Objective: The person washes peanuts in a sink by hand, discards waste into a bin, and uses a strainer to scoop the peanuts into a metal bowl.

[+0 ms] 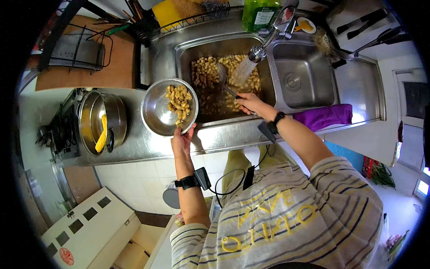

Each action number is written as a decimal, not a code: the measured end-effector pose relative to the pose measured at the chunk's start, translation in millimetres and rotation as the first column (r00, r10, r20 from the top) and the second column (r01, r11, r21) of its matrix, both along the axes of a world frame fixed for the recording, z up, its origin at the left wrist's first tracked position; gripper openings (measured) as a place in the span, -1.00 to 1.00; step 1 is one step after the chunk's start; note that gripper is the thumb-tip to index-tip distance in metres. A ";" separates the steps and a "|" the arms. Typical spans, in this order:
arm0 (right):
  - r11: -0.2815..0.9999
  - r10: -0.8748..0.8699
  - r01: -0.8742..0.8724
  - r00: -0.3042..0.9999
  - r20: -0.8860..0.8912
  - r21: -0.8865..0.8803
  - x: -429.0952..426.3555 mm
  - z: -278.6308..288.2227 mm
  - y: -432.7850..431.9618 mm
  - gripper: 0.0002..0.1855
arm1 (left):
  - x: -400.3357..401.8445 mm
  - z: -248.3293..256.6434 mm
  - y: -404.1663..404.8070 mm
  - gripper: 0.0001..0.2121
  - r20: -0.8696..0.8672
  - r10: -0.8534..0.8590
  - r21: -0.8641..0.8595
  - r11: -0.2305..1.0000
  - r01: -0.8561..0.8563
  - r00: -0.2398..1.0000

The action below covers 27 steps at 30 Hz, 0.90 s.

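Note:
My left hand grips the near rim of a round stainless steel bowl, which is tilted beside the sink's left edge. Unshelled peanuts lie along the bowl's right side. In my right hand is the dark handle of a slotted ladle. Its perforated head sits among more peanuts in the large sink basin, which holds brownish water. From the tap head water pours onto the peanuts.
Left on the counter, a steel pot holds a corn cob. A smaller basin adjoins on the right, with a purple cloth along its front edge. Behind stand a green bottle and a wire rack.

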State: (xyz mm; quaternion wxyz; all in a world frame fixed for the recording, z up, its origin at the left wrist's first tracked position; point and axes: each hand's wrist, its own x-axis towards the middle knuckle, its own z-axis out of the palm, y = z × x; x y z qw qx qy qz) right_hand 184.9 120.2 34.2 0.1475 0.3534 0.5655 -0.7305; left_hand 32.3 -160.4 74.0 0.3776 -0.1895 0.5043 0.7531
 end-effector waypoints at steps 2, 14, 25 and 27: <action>0.997 -0.071 0.071 0.997 -0.004 -0.044 27.3 9.3 1.5 -0.38 | 1.6 1.9 3.5 -0.65 0.010 0.004 0.001 1.000 -0.004 1.000; 0.971 -0.115 0.121 0.993 -0.042 0.206 79.8 76.7 -3.1 -0.45 | -4.5 -3.0 23.5 -0.62 -0.005 -0.041 0.030 0.999 0.041 0.999; 0.985 -0.151 0.153 0.988 -0.028 0.082 108.1 107.4 20.2 -0.46 | -17.2 -10.8 23.1 -0.64 0.044 0.233 0.138 0.962 -0.237 0.971; 0.985 -0.141 0.144 0.989 -0.040 0.092 131.5 115.7 18.6 -0.45 | -9.8 2.2 35.4 -0.59 0.003 0.291 0.170 0.943 -0.287 0.957</action>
